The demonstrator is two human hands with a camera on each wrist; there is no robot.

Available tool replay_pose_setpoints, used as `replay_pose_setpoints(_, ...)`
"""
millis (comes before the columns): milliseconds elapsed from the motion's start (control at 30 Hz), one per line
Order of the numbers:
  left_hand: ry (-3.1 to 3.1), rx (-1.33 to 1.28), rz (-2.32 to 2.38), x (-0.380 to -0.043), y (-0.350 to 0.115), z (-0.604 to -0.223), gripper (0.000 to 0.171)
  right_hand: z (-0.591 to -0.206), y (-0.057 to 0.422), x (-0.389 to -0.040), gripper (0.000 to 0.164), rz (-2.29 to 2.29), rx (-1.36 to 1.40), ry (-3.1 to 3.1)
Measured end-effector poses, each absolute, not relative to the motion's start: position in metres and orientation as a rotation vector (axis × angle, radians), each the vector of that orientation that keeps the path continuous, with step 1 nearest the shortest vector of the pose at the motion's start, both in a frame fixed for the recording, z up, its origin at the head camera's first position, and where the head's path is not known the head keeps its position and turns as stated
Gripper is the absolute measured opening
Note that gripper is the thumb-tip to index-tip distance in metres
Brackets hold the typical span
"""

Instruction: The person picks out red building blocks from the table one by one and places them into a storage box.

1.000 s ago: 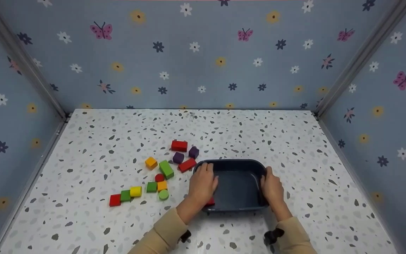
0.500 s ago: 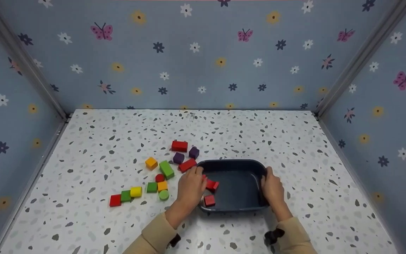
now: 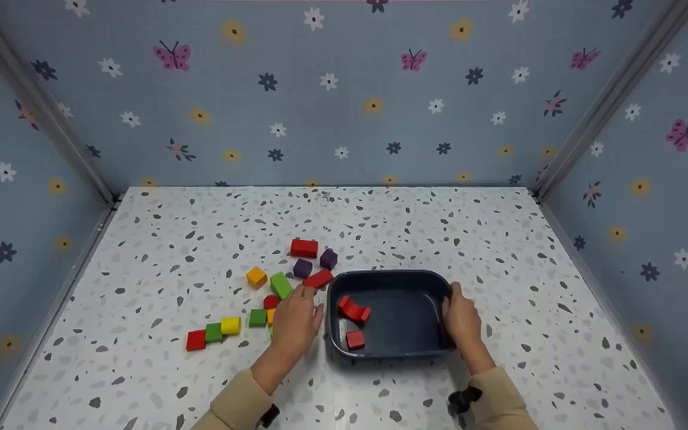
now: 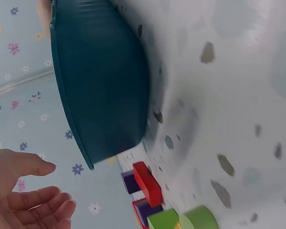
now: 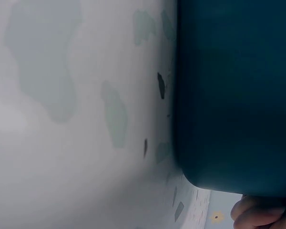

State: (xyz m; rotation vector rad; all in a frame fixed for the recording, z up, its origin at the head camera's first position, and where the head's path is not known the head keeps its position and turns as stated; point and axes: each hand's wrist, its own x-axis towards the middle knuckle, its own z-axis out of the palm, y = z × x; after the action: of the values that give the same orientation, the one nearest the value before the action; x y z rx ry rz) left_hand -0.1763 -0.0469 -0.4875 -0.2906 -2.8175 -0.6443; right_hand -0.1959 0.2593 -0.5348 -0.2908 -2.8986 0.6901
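A dark blue rectangular tub (image 3: 407, 316) stands on the speckled table. In it lie a curved red block (image 3: 354, 309) and a red cube (image 3: 355, 340), both near its left wall. My right hand (image 3: 462, 318) grips the tub's right rim; in the right wrist view only the fingers (image 5: 257, 212) show at its edge. My left hand (image 3: 296, 319) is over the table, left of the tub and apart from it. In the left wrist view its fingers (image 4: 40, 207) are loosely bent with nothing between them. It partly hides a light green block (image 3: 280, 285) and an orange block (image 3: 270, 316).
Left of the tub are scattered blocks: purple cubes (image 3: 303, 267), red bricks (image 3: 304, 248), an orange cube (image 3: 256, 276), a green block (image 3: 258, 318), a yellow cylinder (image 3: 230, 325) and a red block (image 3: 196, 340). A patterned wall (image 3: 344, 119) closes off the back.
My left hand has let go of the curved red block inside the tub and moved out over the left rim towards the scattered blocks. My right hand stays on the tub.
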Motion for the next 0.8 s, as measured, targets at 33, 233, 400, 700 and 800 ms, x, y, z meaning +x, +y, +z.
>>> replay_pose_setpoints(33, -2.827, -0.279, -0.647, -0.176, -0.050, -0.488, 0.027, -0.535, 0.259, -0.196, 0.019, 0.692, -0.292, -2.899)
replay_pose_setpoints(233, -2.858, -0.210, -0.619, -0.175, -0.070, -0.492, 0.029, -0.535, 0.260, -0.196, 0.020, 0.696, -0.303, -2.905)
replay_pose_setpoints(400, -2.907, -0.151, -0.580, -0.172, -0.087, -0.493, 0.032, -0.535, 0.259, -0.196, 0.020, 0.718, -0.321, -2.924)
replay_pose_setpoints(700, -2.901, -0.089, -0.536, -0.168, -0.117, -0.497, 0.035, -0.534, 0.259, -0.196, 0.020, 0.722, -0.301, -2.920)
replay_pose_setpoints(800, -2.908, -0.049, -0.528, -0.167, -0.126, -0.497, 0.037, -0.534, 0.259, -0.196, 0.019, 0.710, -0.287, -2.906)
